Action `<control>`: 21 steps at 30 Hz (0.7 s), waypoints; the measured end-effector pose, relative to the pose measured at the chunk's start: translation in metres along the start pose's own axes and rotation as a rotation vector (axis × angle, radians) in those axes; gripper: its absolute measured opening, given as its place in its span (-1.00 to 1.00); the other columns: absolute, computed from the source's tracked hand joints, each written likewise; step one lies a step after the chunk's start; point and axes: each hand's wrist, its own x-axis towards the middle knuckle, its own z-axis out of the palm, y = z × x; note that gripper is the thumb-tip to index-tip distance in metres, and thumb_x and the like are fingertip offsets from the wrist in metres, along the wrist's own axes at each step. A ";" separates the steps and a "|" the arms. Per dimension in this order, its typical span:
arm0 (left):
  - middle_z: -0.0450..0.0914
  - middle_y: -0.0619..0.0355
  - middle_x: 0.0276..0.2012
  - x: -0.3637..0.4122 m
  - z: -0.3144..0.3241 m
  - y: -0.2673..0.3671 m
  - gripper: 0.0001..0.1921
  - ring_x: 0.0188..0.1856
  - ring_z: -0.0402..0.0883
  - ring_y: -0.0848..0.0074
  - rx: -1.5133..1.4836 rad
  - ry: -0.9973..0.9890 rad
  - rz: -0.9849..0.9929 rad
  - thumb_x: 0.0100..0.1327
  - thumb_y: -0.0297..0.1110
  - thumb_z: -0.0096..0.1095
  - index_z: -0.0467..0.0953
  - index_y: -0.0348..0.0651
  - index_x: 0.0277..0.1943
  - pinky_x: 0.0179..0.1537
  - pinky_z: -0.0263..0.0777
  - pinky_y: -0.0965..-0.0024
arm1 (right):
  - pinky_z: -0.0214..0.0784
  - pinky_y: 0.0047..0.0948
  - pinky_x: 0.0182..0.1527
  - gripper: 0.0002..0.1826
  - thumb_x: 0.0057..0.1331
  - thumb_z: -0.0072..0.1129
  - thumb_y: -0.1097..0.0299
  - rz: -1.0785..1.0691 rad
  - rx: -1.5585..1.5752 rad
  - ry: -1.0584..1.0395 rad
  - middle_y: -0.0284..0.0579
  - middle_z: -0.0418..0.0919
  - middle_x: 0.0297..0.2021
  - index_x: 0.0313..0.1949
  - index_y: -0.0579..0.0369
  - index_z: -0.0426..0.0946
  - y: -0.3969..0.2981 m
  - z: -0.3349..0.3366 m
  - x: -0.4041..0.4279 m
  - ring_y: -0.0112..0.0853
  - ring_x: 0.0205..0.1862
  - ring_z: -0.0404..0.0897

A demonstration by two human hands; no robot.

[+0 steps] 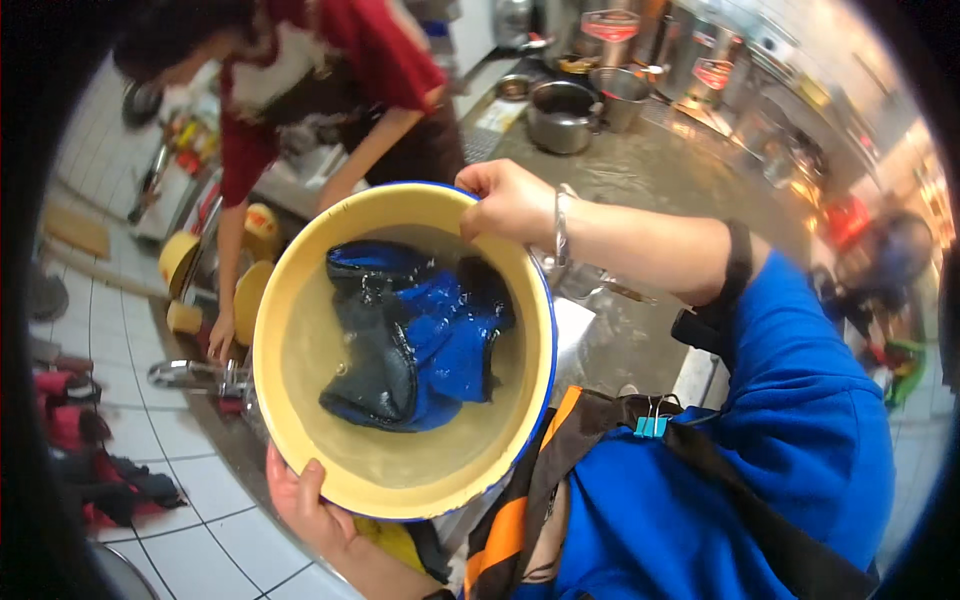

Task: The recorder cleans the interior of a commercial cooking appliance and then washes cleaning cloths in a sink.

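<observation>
A yellow enamel basin with a blue rim is held between both hands and holds cloudy water. Blue and black fabric pieces, perhaps gloves or a garment, lie soaked in that water. My right hand pinches the basin's upper right rim, its wrist wearing a metal bangle. At the lower left rim, my left hand grips with the thumb over the edge; its fingers underneath are partly hidden. Below the basin, a yellow and black item shows in part.
A chrome faucet juts out left of the basin. A co-worker in red leans over at the upper left, near yellow bowls. A metal pot stands on the wet steel counter. Another person is at the right.
</observation>
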 end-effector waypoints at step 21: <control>0.47 0.07 -0.34 -0.107 0.258 -0.210 -0.59 -0.36 0.50 0.52 0.209 -0.434 -0.229 -0.15 -0.68 -0.07 0.22 -0.27 -0.12 -0.35 0.38 0.55 | 0.07 -0.66 -0.58 -0.90 -0.23 -0.02 0.53 0.044 0.002 0.631 -0.42 0.21 -0.71 -0.65 0.16 0.26 0.192 -0.268 -0.305 -0.66 -0.63 0.19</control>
